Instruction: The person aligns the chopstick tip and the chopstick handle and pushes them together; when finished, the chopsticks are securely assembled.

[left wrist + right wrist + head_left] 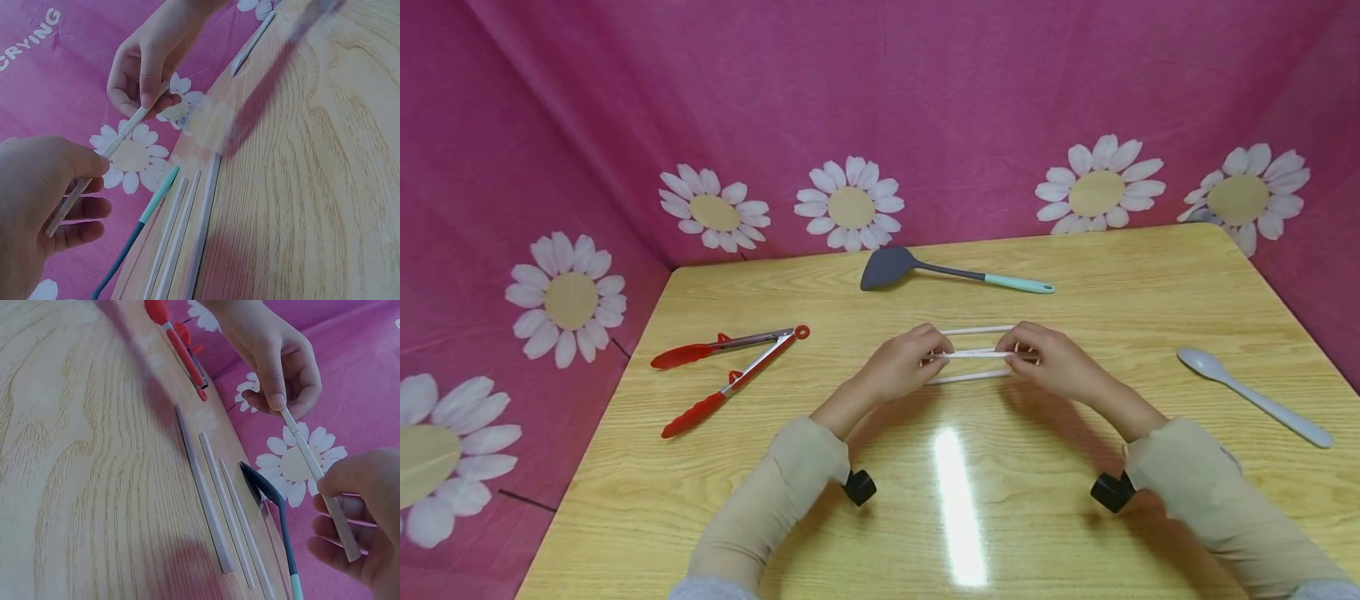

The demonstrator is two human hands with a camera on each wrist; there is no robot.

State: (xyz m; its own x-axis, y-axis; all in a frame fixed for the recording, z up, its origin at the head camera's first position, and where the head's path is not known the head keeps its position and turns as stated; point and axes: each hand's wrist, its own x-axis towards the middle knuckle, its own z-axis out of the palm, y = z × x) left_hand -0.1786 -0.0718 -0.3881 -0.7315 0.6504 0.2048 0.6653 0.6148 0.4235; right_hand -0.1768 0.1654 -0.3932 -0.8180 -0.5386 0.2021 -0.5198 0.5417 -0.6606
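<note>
Both hands hold one slim white chopstick (973, 354) between them, level and close above the table. It has a small step or seam along its middle in the wrist views. My left hand (906, 362) pinches one end between thumb and fingers. At the other end my right hand (1052, 358) pinches it likewise, its fingers curled underneath. Below the hands, several more white chopsticks (181, 237) lie side by side on the table. From the head, one loose chopstick (977, 331) shows beyond the held one and another nearer the body; the hands cover their ends.
Red-tipped tongs (752, 367) lie spread on the left of the wooden table (1037, 542). A dark spatula (940, 268) with a mint handle lies behind the hands. On the right lies a grey spoon (1255, 396). A pink flowered cloth (955, 108) hangs around the table.
</note>
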